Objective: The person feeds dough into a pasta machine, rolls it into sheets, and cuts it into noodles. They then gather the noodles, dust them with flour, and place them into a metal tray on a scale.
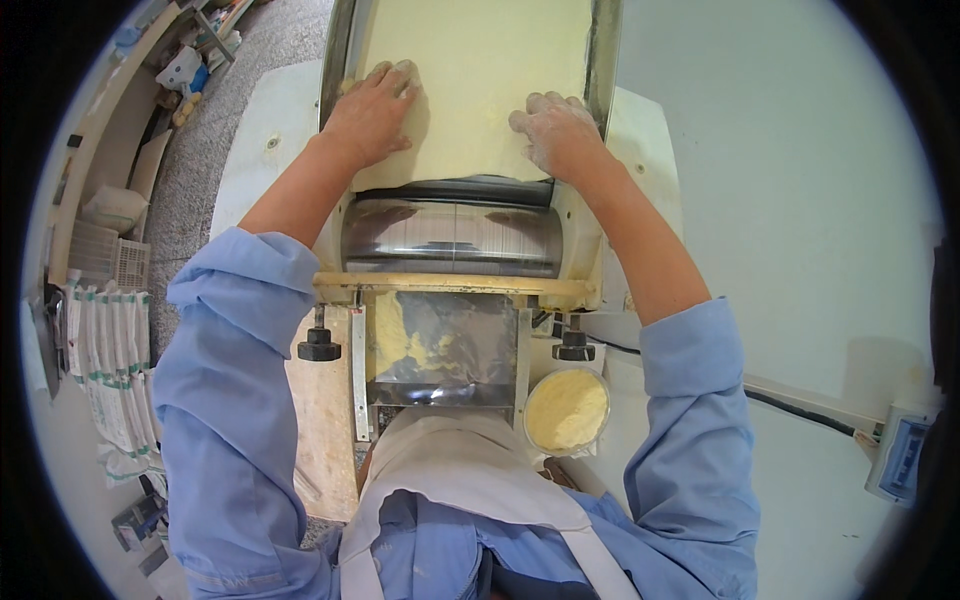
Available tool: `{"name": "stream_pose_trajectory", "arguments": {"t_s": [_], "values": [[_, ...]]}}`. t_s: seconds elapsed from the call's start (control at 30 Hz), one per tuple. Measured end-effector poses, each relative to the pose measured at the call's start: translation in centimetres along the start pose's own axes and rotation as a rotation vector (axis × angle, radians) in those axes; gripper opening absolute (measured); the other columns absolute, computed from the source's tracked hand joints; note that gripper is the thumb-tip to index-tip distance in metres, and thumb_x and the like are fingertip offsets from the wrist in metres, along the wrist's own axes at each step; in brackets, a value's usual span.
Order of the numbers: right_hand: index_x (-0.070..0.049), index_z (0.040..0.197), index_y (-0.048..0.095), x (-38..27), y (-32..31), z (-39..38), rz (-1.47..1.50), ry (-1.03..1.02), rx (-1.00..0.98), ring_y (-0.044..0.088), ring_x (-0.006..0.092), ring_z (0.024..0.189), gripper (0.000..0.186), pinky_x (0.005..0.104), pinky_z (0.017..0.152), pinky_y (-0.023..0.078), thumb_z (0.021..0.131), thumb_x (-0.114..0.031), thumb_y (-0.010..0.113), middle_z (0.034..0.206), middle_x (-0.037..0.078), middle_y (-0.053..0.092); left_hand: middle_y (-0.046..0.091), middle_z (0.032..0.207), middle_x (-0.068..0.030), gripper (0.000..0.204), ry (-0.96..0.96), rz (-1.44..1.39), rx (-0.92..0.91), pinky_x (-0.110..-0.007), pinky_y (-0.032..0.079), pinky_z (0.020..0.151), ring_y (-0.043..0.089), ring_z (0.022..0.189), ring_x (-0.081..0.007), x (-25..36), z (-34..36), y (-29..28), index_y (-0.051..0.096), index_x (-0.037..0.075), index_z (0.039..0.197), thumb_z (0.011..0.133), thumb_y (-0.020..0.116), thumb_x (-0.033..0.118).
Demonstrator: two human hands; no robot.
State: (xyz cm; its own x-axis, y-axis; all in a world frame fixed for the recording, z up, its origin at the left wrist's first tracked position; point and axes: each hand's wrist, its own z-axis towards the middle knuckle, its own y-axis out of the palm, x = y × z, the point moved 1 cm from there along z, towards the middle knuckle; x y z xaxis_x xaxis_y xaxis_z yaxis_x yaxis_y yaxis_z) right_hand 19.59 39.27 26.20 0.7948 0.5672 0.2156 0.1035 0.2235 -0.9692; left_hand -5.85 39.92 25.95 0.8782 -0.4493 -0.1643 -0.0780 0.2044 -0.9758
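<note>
A wide pale-yellow dough sheet [470, 85] lies on the sloping feed tray of a dough sheeting machine. Its near edge reaches down to the dark gap above a shiny steel roller [455, 240]. On the sheet's left side rests my left hand [375, 118], thumb spread away from its bent fingers. My right hand [562, 132], dusted with flour, touches the sheet's right side with fingers bent and thumb pointing inward. Both hands press from above, and neither appears to grip the dough. Hidden from view is the sheet's underside.
Below the roller sits a metal tray [450, 340] with yellow dough bits, flanked by black knobs [319, 345]. A round tub of yellow crumbs [567, 411] stands at right. White sacks [110, 370] are stacked left. A wall and a blue-windowed box [905, 455] bound the right side.
</note>
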Motion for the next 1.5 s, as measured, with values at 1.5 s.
{"name": "stream_pose_trajectory", "arguments": {"t_s": [1.5], "values": [[-0.012, 0.107, 0.057, -1.5, -0.9, 1.4, 0.088, 0.225, -0.019, 0.054, 0.0304, 0.107, 0.044, 0.0410, 0.088, 0.046, 0.070, -0.025, 0.077, 0.112, 0.013, 0.053, 0.030, 0.147, -0.0099, 0.078, -0.039, 0.009, 0.008, -0.046, 0.032, 0.108, 0.027, 0.137, -0.0324, 0.8, -0.3, 0.0, 0.038, 0.028, 0.140, 0.073, 0.074, 0.042]]}}
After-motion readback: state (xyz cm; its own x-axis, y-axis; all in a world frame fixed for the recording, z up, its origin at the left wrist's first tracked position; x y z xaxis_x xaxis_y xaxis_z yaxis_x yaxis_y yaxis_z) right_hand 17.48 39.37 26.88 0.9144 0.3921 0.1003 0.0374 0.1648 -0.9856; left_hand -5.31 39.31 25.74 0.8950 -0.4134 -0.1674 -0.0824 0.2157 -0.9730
